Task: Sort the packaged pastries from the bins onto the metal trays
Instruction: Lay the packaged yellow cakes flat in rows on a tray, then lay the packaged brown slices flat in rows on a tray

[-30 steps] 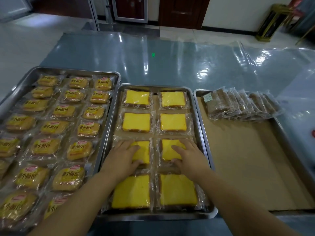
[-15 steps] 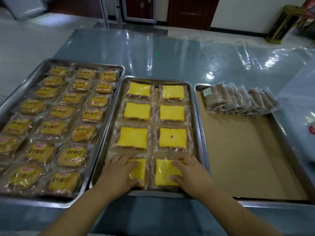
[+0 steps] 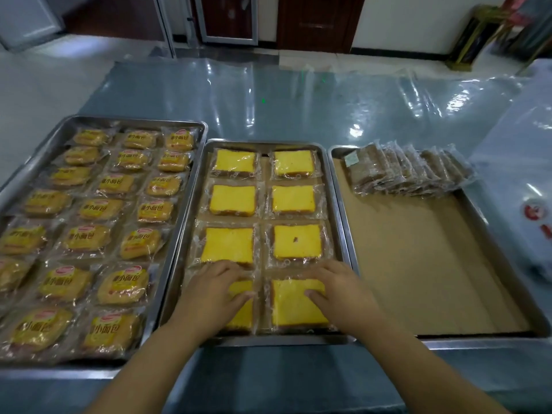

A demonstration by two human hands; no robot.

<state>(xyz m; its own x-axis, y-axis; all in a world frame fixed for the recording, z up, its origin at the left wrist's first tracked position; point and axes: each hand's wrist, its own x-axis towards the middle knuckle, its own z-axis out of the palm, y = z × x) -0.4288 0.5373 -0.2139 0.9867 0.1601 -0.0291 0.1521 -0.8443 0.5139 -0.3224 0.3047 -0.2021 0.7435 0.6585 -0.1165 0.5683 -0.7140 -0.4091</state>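
Three metal trays stand side by side. The middle tray [image 3: 283, 340] holds two columns of wrapped yellow cake slices. My left hand [image 3: 213, 291] lies flat on the front left slice [image 3: 243, 316], fingers spread. In the same way, my right hand [image 3: 340, 289] rests flat on the front right slice [image 3: 294, 306], thumb on its top. Neither hand grips a packet. The left tray [image 3: 136, 120] is filled with rows of small wrapped buns [image 3: 86, 237]. In the paper-lined right tray [image 3: 478, 342], only a row of brown wrapped pastries [image 3: 409, 171] leans along the far edge.
The trays sit on a table under a glossy clear plastic sheet [image 3: 298, 100]. A white bag with red print [image 3: 537, 210] lies at the right edge. Brown paper [image 3: 418, 249] covers the bare floor of the right tray.
Both hands moved from the third row of cake slices toward me onto the front row. They have stayed there, flat on the front two slices.
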